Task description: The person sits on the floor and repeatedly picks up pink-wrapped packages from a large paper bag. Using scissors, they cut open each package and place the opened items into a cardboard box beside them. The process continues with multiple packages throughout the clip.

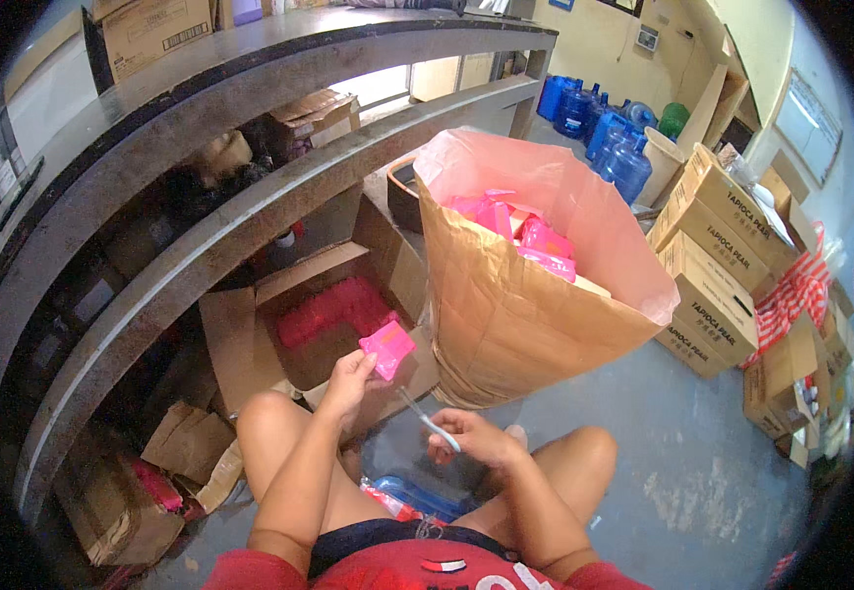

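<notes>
Pinched in my left hand [349, 378] is a small bright pink packet [387, 349], held up over the near edge of an open cardboard box [314, 270]. More pink packets [333, 310] lie inside that box. My right hand [476, 439] grips scissors [440, 431] by the pale blue handle, with the blades pointing up and left toward the packet but apart from it. Just beyond my hands stands a tall brown paper sack [505, 324] with a pale pink liner, holding several pink packets [535, 239].
A metal shelf frame [250, 187] curves along the left. Another open carton [112, 501] sits at lower left. Cardboard boxes [707, 295] are stacked at right, near a red-striped bag [791, 305]. Blue water jugs [623, 162] stand at the back. A blue plastic item [417, 497] lies between my legs.
</notes>
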A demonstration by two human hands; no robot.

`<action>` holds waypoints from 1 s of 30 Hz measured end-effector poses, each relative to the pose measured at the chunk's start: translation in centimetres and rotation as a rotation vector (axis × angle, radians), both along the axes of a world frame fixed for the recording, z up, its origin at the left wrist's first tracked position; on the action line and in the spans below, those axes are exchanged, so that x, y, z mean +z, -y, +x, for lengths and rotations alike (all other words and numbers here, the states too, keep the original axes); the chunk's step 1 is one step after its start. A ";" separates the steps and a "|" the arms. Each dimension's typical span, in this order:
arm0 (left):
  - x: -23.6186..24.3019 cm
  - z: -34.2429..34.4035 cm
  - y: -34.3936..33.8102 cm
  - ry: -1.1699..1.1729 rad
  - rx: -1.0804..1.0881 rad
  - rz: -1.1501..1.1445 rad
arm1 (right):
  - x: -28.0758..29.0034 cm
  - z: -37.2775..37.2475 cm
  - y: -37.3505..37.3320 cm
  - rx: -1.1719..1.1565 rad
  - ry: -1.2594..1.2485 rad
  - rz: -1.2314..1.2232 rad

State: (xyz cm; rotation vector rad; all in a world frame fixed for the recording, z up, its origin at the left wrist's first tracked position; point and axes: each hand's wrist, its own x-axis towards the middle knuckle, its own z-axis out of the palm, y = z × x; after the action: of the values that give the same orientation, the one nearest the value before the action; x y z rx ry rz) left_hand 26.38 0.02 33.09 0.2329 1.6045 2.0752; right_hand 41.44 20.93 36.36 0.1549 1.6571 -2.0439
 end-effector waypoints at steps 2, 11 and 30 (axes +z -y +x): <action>-0.3 0.0 0.1 0.046 -0.018 0.026 | -0.1 0.0 0.6 0.123 0.025 -0.042; -0.3 1.1 -0.9 0.053 -0.270 0.022 | -1.7 -0.7 0.7 0.050 -0.026 -0.203; -0.8 0.9 -1.9 -0.249 -0.429 -0.164 | -3.7 -0.2 1.5 -0.201 0.036 -0.039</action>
State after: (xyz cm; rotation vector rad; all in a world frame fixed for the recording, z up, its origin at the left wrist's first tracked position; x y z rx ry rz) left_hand 27.28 1.88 32.25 0.7329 1.6773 1.6281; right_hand 41.25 19.40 32.67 0.3553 1.6359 -2.2046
